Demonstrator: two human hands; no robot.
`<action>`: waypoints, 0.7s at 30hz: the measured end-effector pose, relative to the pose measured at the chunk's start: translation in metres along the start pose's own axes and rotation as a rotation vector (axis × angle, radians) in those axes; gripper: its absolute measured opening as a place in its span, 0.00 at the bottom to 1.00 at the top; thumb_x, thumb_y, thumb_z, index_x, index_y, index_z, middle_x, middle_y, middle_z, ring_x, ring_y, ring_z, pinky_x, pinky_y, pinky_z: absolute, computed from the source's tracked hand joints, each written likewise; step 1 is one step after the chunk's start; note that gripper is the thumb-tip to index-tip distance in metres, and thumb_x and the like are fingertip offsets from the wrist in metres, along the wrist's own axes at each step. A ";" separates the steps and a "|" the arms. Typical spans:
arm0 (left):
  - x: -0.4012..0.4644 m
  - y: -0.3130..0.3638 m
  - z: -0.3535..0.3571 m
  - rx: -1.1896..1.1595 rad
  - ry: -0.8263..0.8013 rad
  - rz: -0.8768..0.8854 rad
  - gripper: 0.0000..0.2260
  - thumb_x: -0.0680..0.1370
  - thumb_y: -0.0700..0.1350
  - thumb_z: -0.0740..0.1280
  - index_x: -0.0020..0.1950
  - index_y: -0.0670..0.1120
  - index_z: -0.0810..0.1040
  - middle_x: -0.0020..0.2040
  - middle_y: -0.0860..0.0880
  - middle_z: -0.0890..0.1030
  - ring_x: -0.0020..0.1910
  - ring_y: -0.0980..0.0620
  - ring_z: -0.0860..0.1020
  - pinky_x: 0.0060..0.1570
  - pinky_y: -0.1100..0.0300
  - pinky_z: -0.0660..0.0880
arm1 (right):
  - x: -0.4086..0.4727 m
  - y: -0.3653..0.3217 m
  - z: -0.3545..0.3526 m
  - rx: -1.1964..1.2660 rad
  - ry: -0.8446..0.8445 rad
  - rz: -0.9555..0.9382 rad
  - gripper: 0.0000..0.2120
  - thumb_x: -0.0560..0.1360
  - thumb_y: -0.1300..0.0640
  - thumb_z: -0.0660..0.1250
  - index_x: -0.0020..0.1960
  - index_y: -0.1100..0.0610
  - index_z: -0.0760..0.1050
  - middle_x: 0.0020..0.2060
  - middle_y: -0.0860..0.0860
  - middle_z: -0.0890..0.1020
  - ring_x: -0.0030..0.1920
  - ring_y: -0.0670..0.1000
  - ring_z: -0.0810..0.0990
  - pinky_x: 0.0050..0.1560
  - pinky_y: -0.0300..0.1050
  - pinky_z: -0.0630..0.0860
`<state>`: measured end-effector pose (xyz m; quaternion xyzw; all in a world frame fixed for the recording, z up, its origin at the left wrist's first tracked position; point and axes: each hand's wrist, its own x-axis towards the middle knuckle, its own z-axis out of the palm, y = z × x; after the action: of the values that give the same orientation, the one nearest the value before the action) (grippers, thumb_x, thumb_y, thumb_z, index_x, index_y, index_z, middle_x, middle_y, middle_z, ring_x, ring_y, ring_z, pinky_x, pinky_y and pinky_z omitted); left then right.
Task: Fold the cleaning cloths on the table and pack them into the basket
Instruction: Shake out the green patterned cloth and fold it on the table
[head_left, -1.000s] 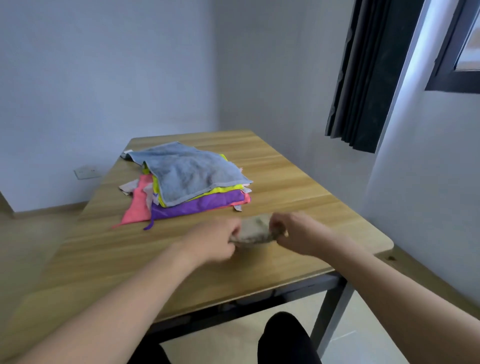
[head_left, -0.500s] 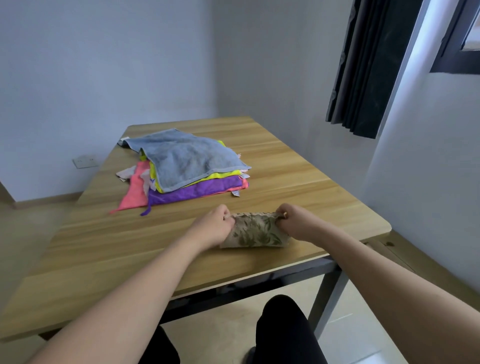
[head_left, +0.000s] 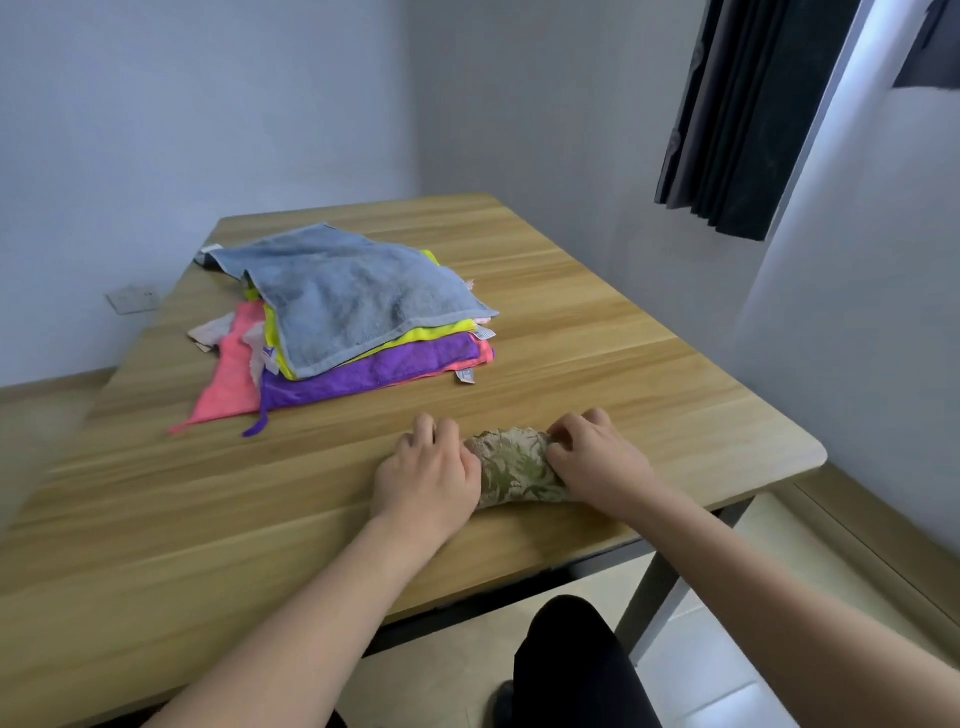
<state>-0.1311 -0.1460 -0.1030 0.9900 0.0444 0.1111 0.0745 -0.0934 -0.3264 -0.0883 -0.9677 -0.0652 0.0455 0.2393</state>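
Observation:
A small beige fabric piece with a green leaf pattern (head_left: 514, 470) lies bunched on the wooden table (head_left: 597, 332) near its front edge. My left hand (head_left: 428, 475) grips its left end with curled fingers. My right hand (head_left: 597, 460) grips its right end, fingertips curled over the top edge. Behind them sits a pile of cleaning cloths (head_left: 343, 322): a blue-grey towel on top, then yellow, purple and pink ones. No rigid basket shows in view.
The table's right front corner (head_left: 810, 452) is rounded, with a dark metal leg (head_left: 654, 597) below it. A dark curtain (head_left: 748, 114) hangs at the upper right. A wall socket (head_left: 132, 299) sits left of the table. My dark-clad knee (head_left: 571, 670) is under the front edge.
The patterned fabric has been brought down onto the table and its ends pushed closer together between my hands. The view has tilted down slightly. The cloth pile has not moved.

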 end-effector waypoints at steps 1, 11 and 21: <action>0.001 -0.002 -0.002 -0.022 -0.034 0.018 0.12 0.79 0.50 0.53 0.56 0.47 0.69 0.57 0.46 0.70 0.55 0.44 0.74 0.49 0.52 0.72 | -0.002 0.001 -0.004 0.038 -0.053 -0.006 0.18 0.77 0.48 0.56 0.64 0.52 0.70 0.59 0.50 0.67 0.53 0.52 0.74 0.53 0.46 0.73; 0.072 0.025 -0.040 -0.635 -0.234 -0.072 0.03 0.78 0.45 0.58 0.47 0.46 0.68 0.39 0.50 0.72 0.39 0.49 0.70 0.33 0.57 0.63 | 0.041 -0.002 -0.062 0.382 -0.139 0.111 0.10 0.77 0.56 0.61 0.54 0.60 0.75 0.46 0.56 0.80 0.45 0.53 0.79 0.44 0.48 0.78; 0.244 0.075 -0.002 -0.833 -0.191 -0.179 0.10 0.78 0.42 0.58 0.59 0.48 0.70 0.35 0.49 0.70 0.30 0.51 0.66 0.28 0.60 0.59 | 0.214 0.028 -0.091 0.673 0.282 0.170 0.17 0.74 0.64 0.54 0.58 0.54 0.75 0.47 0.54 0.79 0.48 0.56 0.80 0.52 0.55 0.80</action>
<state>0.1110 -0.1936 -0.0370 0.8736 0.0742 0.0208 0.4806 0.1318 -0.3609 -0.0339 -0.8336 0.0678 -0.0498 0.5459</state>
